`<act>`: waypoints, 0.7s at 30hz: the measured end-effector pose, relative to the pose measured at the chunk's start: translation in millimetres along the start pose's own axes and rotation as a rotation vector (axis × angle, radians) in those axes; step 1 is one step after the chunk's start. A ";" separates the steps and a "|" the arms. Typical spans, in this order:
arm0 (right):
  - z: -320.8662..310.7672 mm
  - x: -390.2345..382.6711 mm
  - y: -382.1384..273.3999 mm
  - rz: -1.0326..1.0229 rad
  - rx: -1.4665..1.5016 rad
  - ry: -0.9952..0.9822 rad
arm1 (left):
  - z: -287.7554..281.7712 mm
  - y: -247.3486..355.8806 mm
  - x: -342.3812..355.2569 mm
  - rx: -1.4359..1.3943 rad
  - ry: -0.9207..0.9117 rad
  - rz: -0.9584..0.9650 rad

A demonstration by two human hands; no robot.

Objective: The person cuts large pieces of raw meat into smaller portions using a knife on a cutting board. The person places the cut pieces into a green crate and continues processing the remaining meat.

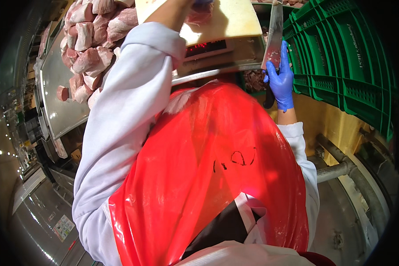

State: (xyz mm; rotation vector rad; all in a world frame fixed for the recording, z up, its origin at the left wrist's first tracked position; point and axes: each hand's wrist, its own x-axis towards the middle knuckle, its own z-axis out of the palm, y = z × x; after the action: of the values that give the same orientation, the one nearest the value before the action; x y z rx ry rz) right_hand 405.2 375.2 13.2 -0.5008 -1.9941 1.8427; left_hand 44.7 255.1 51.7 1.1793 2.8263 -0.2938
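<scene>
My left hand (201, 2), in a blue glove, is at the top edge beside a piece of raw meat (199, 15) on a pale cutting board (235, 22); most of its fingers are cut off from view. My right hand (279, 80), also gloved in blue, grips a black-handled knife (271, 40), its wide blade pointing up past the right edge of the board, with the index finger extended along it. Below the board is a metal scale with a red display (201, 48).
Chunks of raw pork (84, 35) are heaped on a steel surface (60, 111) at the upper left. Green crates (341, 57) stand at the right above metal pipes (341, 168). More meat pieces (252, 80) lie below the board. A red apron (186, 168) covers my front.
</scene>
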 end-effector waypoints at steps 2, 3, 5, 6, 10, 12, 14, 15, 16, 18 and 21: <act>-1.9 -5.8 -0.6 -0.001 0.050 0.010 | 4.9 -45.9 -21.7 -0.692 0.257 -0.187; -5.2 -8.6 -1.1 0.022 0.020 0.004 | 10.8 -84.8 -37.1 -0.334 0.217 0.068; -12.7 -14.5 3.8 0.067 -0.026 -0.027 | 41.0 -106.8 -85.6 -0.839 0.274 0.027; -16.0 -16.2 6.0 0.060 -0.018 -0.016 | 57.1 -95.9 -119.8 -1.708 0.350 -0.278; -12.1 -12.9 -1.8 0.051 0.049 -0.012 | 92.8 -172.3 -162.4 -1.140 0.468 -0.387; -19.7 -8.1 5.9 0.065 0.057 0.007 | 17.4 -84.7 -140.9 -0.991 0.696 -0.246; -11.4 9.7 0.9 0.056 0.120 -0.010 | -21.9 -18.7 -124.2 -0.732 0.448 -0.326; -7.0 18.4 -3.5 0.041 0.135 -0.017 | -45.7 19.2 -118.9 -0.680 0.321 -0.198; -1.5 26.1 -7.3 0.024 0.150 -0.029 | -32.2 36.1 -100.2 -0.443 0.260 -0.243; 2.3 35.5 -12.3 0.009 0.153 -0.097 | -68.2 56.9 -86.5 -0.191 -0.055 -0.277; 18.3 37.6 -26.7 -0.028 0.090 -0.106 | -8.2 -0.2 -61.8 -0.528 0.211 -0.226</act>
State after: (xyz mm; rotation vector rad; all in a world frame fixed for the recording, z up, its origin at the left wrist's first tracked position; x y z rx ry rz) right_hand 363.3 376.2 39.9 -0.3538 -1.9635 1.9693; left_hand 88.2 213.5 68.0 0.8188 2.9275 0.5681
